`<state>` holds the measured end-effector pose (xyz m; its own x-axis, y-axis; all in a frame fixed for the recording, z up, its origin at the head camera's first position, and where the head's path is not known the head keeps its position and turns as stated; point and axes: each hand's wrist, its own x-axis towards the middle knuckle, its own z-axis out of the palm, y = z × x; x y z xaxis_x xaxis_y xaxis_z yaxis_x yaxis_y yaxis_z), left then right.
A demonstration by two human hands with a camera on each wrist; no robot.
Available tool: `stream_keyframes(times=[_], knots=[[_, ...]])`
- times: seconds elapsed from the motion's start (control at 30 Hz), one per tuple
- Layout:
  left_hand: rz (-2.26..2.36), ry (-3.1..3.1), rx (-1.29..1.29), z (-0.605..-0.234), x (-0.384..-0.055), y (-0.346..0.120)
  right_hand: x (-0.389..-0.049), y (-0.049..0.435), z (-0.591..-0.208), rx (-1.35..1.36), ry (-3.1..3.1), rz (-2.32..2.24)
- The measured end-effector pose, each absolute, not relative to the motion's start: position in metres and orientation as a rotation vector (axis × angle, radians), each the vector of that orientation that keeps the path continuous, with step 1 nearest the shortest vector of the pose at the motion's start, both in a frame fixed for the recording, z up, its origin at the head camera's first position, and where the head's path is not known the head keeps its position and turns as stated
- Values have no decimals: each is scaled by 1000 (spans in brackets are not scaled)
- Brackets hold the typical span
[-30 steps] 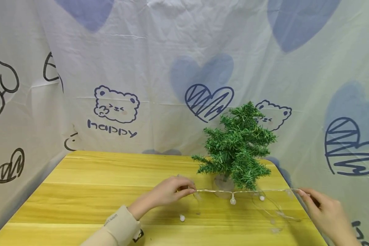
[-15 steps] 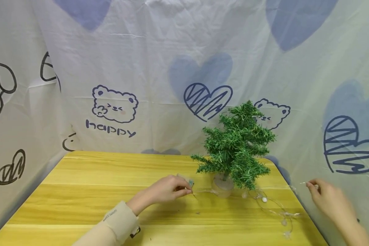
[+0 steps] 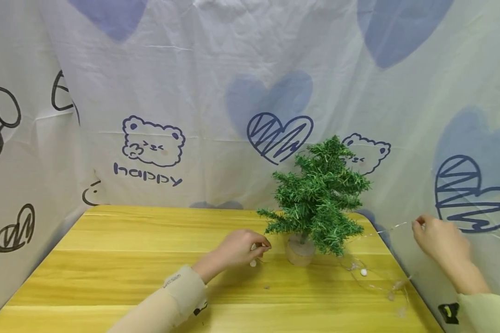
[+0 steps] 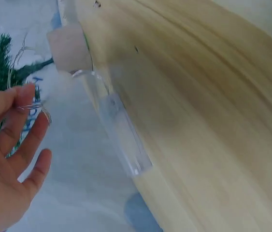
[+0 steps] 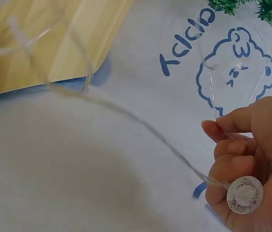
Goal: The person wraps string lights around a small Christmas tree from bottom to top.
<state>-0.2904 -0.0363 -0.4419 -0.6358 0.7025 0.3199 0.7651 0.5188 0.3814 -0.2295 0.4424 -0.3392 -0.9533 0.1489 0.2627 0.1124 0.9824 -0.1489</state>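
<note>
A small green artificial Christmas tree stands on its round pale base toward the right of the table. Just left of that base, my left hand pinches a thin clear wire of a string of lights between thumb and forefinger. Beyond the table's right edge, my right hand pinches another stretch of the wire, which runs toward the tree. A round clear bulb lies against the right palm in the right wrist view. More of the light string trails loosely over the table's right side.
In the left wrist view, a clear plastic box with a wire at its end lies near the edge of the wooden table. A printed white cloth hangs behind and along both sides.
The wire stretched level before the tree has gone slack there. My right hand has risen, drawing its stretch of wire up and back beside the tree. My left hand has shifted slightly toward the base.
</note>
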Motion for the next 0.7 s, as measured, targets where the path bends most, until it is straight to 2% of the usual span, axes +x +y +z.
stream_keyframes(times=[0.2,0.43,0.57,0.7], knots=[[-606,-2656,-1205,-445,-293,-18,-263,425,-310,-97,-2943,174],[-726,-2696,-1231,-438,-299,-37,-296,407,-263,-12,-3007,187],[-749,-2747,-1174,-409,-311,-54,-314,398,-236,42,-3015,227],[-663,-2847,-1038,-355,-326,-65,-334,385,-214,124,-2995,262]])
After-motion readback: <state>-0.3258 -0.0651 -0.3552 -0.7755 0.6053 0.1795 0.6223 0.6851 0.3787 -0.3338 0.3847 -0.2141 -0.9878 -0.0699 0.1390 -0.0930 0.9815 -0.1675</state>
